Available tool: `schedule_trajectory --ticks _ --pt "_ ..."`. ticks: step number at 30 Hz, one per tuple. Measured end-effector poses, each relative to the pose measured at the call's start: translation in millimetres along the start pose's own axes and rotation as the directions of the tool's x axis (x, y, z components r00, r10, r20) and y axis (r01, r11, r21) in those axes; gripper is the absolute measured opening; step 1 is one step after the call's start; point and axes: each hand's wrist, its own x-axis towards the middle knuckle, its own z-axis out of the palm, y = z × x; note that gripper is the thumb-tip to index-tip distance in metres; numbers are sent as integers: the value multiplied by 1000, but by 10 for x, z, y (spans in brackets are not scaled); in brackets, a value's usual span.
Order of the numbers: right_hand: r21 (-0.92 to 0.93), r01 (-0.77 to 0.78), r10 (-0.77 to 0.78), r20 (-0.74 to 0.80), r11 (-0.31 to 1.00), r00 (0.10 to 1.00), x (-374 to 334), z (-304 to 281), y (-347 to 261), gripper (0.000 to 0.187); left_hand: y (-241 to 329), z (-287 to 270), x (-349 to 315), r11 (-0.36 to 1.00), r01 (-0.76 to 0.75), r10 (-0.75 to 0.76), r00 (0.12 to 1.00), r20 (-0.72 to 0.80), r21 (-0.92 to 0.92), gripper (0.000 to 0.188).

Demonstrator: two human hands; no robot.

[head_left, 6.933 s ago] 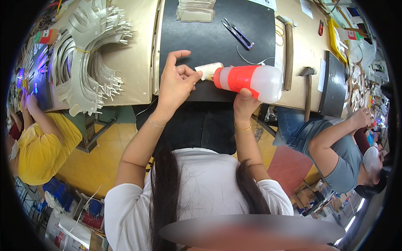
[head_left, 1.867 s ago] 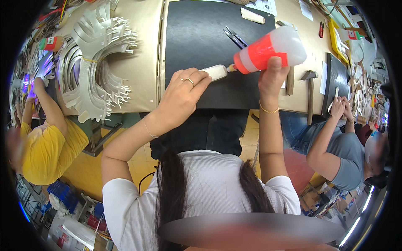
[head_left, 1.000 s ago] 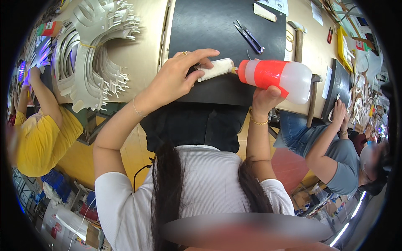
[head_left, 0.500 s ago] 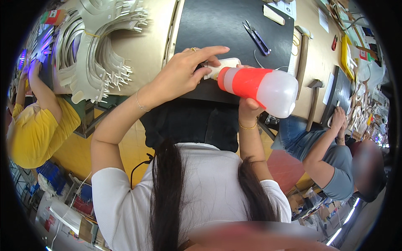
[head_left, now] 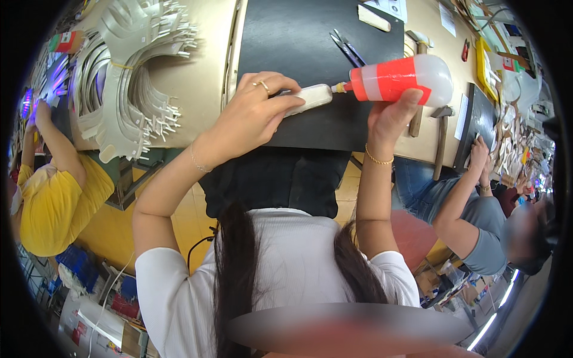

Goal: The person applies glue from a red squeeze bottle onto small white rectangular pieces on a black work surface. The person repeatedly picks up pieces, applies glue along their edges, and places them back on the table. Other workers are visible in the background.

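White piece point(head_left: 316, 96): centre of the black mat point(head_left: 280, 45), long axis running about 8 to 2 o'clock. Can't tell if it rests on the mat or is held just above.

Left hand point(head_left: 255, 110) is at its 8 o'clock, thumb and fingers closed in a pinch on that end. Presumably gripped there to keep the far end free and steady.

Bottle point(head_left: 399, 80) at 3 o'clock, tipped over, nozzle point(head_left: 341, 88) pointing to 9, at the piece's free end. Touching or just off, can't tell. Right hand point(head_left: 392, 116) is wrapped round its body from the 6 o'clock side, thumb along it; likely held that way for aiming and squeezing.

Snips point(head_left: 348, 49) at 1 o'clock, spare piece point(head_left: 374, 18) beyond, both clear of the hands. Hammer point(head_left: 441, 137) at 4, within reach. Stack point(head_left: 122, 89) at 9, banded point(head_left: 121, 64), probably so the parts don't fan out.
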Motion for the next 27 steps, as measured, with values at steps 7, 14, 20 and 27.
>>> schedule_trajectory --ticks 7,14,20,27 --pt "-138 61 -42 137 988 990 222 109 54 72 42 -57 11 992 3 -3 1000 2 125 27" --pt "-160 77 -41 217 984 975 212 191 59 63 68 -49 -11 984 -14 14 1000 0 177 36" --pt "-116 47 -12 293 992 956 139 416 73 59 70 -15 -66 967 -25 18 999 31 255 25" --pt "-105 -38 76 380 994 922 -6 639 105 59 46 35 -112 963 -45 43 999 15 264 30"
